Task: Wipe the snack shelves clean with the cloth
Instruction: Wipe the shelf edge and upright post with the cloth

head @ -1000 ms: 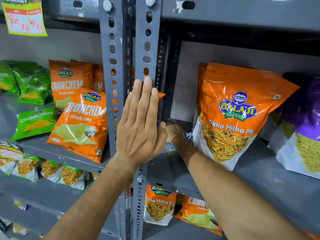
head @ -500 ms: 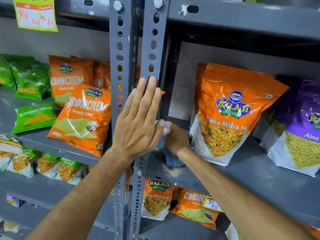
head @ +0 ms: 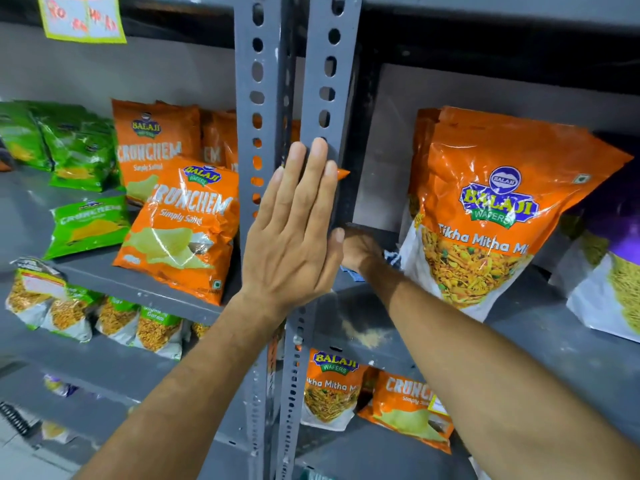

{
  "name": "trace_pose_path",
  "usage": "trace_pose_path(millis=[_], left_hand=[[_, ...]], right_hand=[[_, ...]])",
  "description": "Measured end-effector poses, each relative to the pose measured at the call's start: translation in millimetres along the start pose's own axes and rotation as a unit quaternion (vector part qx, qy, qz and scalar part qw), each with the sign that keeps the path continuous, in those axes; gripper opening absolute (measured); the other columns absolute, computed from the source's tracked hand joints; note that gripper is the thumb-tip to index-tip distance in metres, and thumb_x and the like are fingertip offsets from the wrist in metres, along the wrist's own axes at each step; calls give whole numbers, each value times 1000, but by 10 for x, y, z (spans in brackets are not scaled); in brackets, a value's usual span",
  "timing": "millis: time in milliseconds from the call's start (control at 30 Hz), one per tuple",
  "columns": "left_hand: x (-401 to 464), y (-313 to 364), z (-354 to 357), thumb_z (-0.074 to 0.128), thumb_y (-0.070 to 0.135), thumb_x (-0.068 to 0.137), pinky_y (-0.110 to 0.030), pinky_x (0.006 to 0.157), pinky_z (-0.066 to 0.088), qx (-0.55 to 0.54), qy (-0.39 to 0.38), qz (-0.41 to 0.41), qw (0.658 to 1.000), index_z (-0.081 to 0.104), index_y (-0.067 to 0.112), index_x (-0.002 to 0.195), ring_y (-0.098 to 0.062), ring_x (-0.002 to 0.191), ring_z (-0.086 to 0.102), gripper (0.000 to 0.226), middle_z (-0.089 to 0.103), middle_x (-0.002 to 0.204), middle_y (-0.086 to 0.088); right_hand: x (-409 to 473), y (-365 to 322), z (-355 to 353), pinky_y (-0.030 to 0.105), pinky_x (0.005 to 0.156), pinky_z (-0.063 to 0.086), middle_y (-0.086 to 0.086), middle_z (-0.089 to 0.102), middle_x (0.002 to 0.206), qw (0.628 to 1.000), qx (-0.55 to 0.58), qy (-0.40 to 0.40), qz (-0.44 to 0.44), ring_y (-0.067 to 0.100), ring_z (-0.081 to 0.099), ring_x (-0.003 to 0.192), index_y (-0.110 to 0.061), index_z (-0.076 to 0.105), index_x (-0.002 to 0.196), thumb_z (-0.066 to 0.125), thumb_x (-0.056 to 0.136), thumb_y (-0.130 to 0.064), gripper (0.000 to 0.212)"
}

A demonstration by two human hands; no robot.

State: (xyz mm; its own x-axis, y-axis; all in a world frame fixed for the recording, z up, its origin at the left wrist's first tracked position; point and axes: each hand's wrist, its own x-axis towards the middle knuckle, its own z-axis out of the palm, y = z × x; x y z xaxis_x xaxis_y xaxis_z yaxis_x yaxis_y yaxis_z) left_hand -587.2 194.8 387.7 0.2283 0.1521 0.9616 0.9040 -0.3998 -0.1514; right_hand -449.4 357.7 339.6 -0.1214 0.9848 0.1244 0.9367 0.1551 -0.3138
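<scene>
My left hand (head: 294,233) lies flat, fingers together, against the grey slotted uprights (head: 327,84) between two shelf bays. My right hand (head: 360,251) reaches deep into the right bay and grips a blue-and-white cloth (head: 391,259), pressed down on the grey shelf (head: 540,344) near its back left corner. Most of the cloth is hidden under the hand and behind the left hand's thumb. A patch of tan crumbs (head: 363,336) lies on the shelf in front of the cloth.
A big orange Tikha Mitha Mix bag (head: 491,209) stands just right of the cloth, with a purple bag (head: 613,265) beyond. Orange Crunchem bags (head: 183,226) and green bags (head: 86,223) fill the left bay. More packets sit on lower shelves.
My right hand with the cloth has slid back into the shelf's rear corner, after coming forward half a second ago. The left hand has stayed on the uprights.
</scene>
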Motion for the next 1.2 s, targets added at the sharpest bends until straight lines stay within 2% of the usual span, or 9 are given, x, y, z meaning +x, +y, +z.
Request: trace_pose_path(millis=[233,333,467,633,733,833,900,1000,1200], left_hand=[[17,26,-48,49,19,102,-48,133,9,-2,-5,-11,1000,12,-4,161,-32,162,0,73,10,168,-21],[23,35,-71,57,14,98,-48,133,10,-4,-12,-13,1000,14,-6,161,-33,161,2,79,11,169,-20],[22,30,-85,55,14,99,-49,133,11,-9,-12,-11,1000,14,-5,162,-32,162,1,78,10,170,-19],[13,30,-82,53,15,100,-48,133,8,-8,-20,-13,1000,8,-1,163,-30,163,-3,79,7,171,-18],[14,29,-80,51,16,100,-48,134,7,-7,-24,-15,1000,8,-1,163,-30,163,-4,79,8,171,-19],[3,20,-75,51,16,100,-48,134,7,-10,-27,-15,999,8,-1,164,-30,163,-4,79,9,171,-19],[2,13,-71,51,16,100,-48,134,7,-9,-27,-12,1000,9,-2,163,-31,163,-3,78,9,171,-19],[-2,21,-80,51,15,100,-47,134,7,-7,-28,-16,999,12,-3,163,-31,162,-2,77,8,171,-20],[8,62,-108,53,10,98,-51,133,10,-6,-31,-30,999,13,-4,163,-35,162,3,77,11,170,-22]], right_hand=[[-1047,-130,-184,42,95,49,10,64,131,986,40,-11,-162,32,59,117,-22,61,124,37,101,-14,34],[-1400,-70,-246,33,82,42,3,60,143,978,6,-37,-204,28,58,122,-32,55,136,46,98,-10,44],[-1808,255,-294,39,106,48,-10,55,150,963,11,-27,-266,19,54,133,-40,55,139,50,102,-18,43],[-2154,687,-490,37,103,48,-11,62,137,962,69,-59,-258,12,58,125,-41,58,135,50,105,-19,38],[-1996,642,-513,43,97,51,0,70,126,967,131,28,-217,18,63,114,-26,65,131,52,103,-11,35],[-1614,313,-458,37,93,53,1,68,132,970,129,97,-183,24,64,114,-30,61,135,53,98,-6,45],[-1379,83,-407,34,93,49,2,62,140,974,106,52,-191,26,61,121,-32,56,140,50,99,-6,49],[-1204,-41,-272,45,102,48,8,51,151,979,35,-39,-196,32,55,129,-30,50,145,39,104,-14,45],[-1536,189,-272,37,110,39,-7,46,157,968,-9,-45,-248,20,44,141,-39,49,145,43,107,-30,39]])
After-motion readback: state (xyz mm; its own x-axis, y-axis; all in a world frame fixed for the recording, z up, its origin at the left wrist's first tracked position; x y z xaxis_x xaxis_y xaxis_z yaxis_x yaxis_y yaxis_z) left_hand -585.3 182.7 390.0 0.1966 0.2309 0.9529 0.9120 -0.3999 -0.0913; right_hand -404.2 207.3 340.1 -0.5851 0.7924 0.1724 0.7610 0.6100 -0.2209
